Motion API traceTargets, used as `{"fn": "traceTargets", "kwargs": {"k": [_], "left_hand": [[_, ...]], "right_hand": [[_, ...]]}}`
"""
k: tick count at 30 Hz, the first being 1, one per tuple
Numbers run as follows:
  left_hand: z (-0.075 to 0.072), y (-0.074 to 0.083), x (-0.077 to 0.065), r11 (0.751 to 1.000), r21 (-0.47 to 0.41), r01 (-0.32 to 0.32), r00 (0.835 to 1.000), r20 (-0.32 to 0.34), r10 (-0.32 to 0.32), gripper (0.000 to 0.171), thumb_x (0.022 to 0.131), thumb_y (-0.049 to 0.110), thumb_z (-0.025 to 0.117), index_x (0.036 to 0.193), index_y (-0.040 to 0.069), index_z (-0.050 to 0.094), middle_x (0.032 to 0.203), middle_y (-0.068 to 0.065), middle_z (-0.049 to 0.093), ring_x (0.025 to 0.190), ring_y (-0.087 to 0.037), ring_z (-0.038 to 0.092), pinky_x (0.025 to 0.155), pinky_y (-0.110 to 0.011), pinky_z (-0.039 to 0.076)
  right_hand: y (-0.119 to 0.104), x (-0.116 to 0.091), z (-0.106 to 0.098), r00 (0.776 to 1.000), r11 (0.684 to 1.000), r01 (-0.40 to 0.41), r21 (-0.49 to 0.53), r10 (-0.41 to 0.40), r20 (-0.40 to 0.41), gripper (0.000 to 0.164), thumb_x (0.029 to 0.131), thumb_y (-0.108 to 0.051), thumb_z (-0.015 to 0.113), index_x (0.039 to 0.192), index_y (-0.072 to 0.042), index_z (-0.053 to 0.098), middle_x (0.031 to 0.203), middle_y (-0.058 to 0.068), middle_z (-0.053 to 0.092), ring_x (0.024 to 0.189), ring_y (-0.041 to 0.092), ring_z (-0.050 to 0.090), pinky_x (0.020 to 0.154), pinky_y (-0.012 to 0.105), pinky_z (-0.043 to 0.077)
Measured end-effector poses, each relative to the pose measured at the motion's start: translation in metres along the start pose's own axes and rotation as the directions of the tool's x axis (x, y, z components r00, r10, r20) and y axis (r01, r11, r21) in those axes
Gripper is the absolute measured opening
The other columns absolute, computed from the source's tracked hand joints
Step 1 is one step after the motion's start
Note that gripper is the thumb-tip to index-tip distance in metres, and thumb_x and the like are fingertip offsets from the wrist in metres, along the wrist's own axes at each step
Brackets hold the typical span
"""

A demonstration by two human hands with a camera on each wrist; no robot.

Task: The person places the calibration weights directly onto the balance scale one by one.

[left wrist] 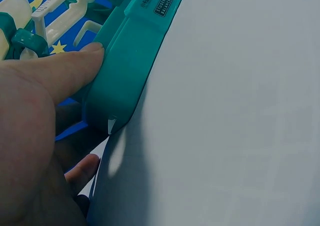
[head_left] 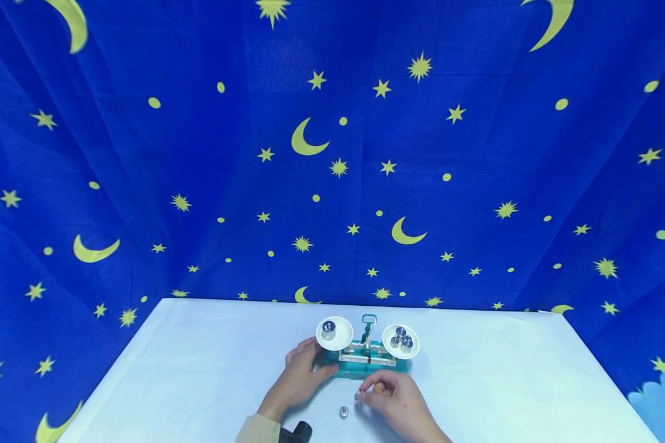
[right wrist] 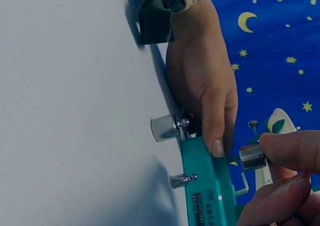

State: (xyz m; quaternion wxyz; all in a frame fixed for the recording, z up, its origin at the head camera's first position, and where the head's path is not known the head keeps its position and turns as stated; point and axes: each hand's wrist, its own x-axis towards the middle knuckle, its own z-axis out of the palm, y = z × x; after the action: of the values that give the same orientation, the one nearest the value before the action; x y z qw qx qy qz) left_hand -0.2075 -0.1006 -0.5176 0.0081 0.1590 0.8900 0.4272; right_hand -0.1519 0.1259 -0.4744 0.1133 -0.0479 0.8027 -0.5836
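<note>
A green balance scale (head_left: 368,360) with two white pans stands on the table. My left hand (head_left: 302,375) grips the left end of its base, the thumb (left wrist: 82,68) on top. Between thumb and fingertips my right hand (head_left: 396,400) pinches a small metal weight (right wrist: 252,157), in front of the base. Two more weights stand on the table close to the base: a larger weight (right wrist: 164,128) and a smaller weight (right wrist: 179,181). One large weight (head_left: 329,330) sits in the left pan (head_left: 343,335). The right pan (head_left: 412,352) holds three weights (head_left: 401,339).
A white cloth covers the table (head_left: 199,363). Blue curtain (head_left: 354,197) with yellow moons and stars hangs behind and at both sides. A black device (head_left: 296,432) is at the left wrist, beside a beige sleeve (head_left: 259,429).
</note>
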Motion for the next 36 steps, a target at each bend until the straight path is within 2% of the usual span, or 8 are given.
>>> {"fn": "traceTargets", "kwargs": {"k": [17,24,30,36], "left_hand": [[0.000,0.000,0.000,1.000,0.005,0.002,1.000,-0.009,-0.001,0.071,0.092,0.042,0.070,0.145,0.000,0.050,0.145,-0.019,0.054,0.142,-0.041,0.037,0.115,-0.067,0.015],[0.001,-0.001,0.002,1.000,0.004,-0.006,1.000,-0.006,0.006,0.071,0.092,0.042,0.070,0.144,-0.001,0.050,0.145,-0.019,0.054,0.142,-0.040,0.037,0.115,-0.066,0.016],[0.001,-0.001,0.002,1.000,0.009,0.002,1.000,0.000,-0.002,0.072,0.092,0.043,0.070,0.145,0.000,0.049,0.145,-0.018,0.054,0.142,-0.040,0.037,0.115,-0.067,0.016],[0.001,0.000,0.001,1.000,0.010,-0.006,1.000,-0.011,0.007,0.071,0.092,0.042,0.070,0.144,-0.002,0.050,0.144,-0.019,0.055,0.141,-0.041,0.038,0.114,-0.067,0.018]], "right_hand": [[-0.012,0.001,-0.007,0.999,0.999,0.035,0.024,-0.034,-0.033,0.016,0.083,-0.016,0.080,0.094,-0.006,0.074,0.066,-0.004,0.050,0.057,0.008,0.045,0.050,0.019,0.037],[-0.018,0.003,-0.010,0.994,0.998,0.068,0.017,-0.067,-0.084,0.015,0.082,-0.014,0.080,0.092,-0.005,0.073,0.065,-0.003,0.050,0.055,0.007,0.044,0.049,0.018,0.036],[-0.025,0.006,-0.004,0.980,0.990,0.134,0.030,-0.128,-0.150,0.011,0.082,-0.012,0.081,0.088,-0.007,0.073,0.063,-0.003,0.048,0.053,0.006,0.041,0.048,0.017,0.033],[-0.031,0.011,0.002,0.955,0.980,0.198,0.027,-0.187,-0.230,0.008,0.082,-0.009,0.080,0.086,-0.009,0.074,0.061,-0.004,0.046,0.052,0.006,0.041,0.047,0.018,0.033]]}}
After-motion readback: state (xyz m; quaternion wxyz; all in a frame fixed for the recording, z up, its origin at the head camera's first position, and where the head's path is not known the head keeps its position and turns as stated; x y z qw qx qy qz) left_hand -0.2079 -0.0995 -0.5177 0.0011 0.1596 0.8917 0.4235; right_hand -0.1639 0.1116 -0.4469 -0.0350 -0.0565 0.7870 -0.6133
